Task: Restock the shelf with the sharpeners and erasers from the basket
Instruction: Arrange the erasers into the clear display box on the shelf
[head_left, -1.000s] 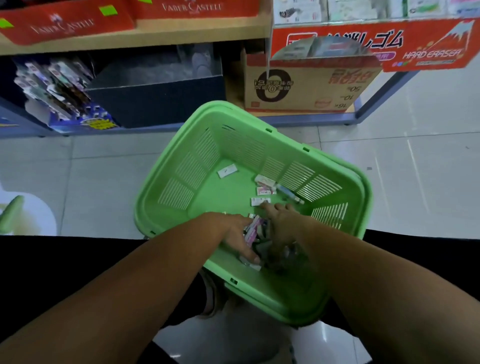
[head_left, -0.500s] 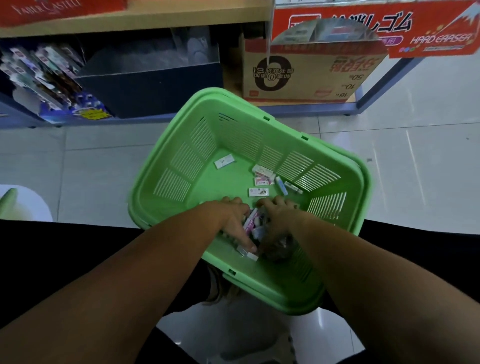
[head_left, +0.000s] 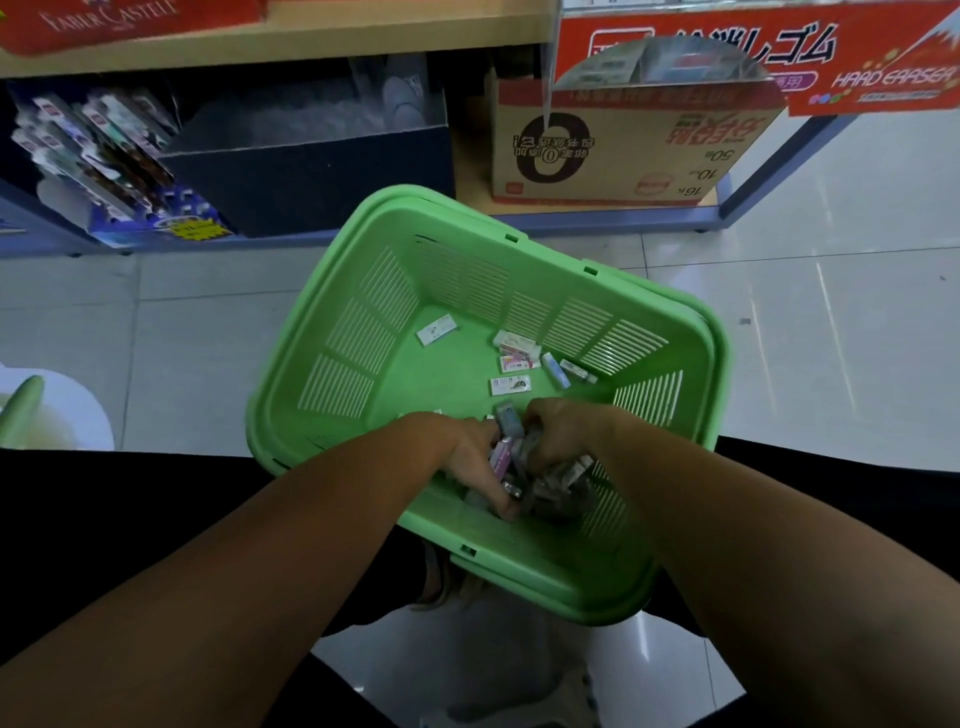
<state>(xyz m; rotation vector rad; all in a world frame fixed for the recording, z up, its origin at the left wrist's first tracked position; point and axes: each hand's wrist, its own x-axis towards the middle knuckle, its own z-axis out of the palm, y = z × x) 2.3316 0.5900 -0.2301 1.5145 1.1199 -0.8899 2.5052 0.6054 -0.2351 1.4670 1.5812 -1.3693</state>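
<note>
Green basket (head_left: 358, 332) held the visible stock: left hand (head_left: 470, 462) and right hand (head_left: 558, 436) curled around a heap (head_left: 505, 453) at its near wall, loose erasers (head_left: 511, 385) lay at its middle, so shelving seemed hardly begun.

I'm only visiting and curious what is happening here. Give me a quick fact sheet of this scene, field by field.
setting: shop aisle, tiled floor, in front of a low shelf
container: green basket, open top
left hand: cupped round a heap of small packs
right hand: gripping the same heap from the other side
loose packs: several lying on the basket floor; a lone pack sits apart
nearby: cardboard box on the bottom shelf
</note>
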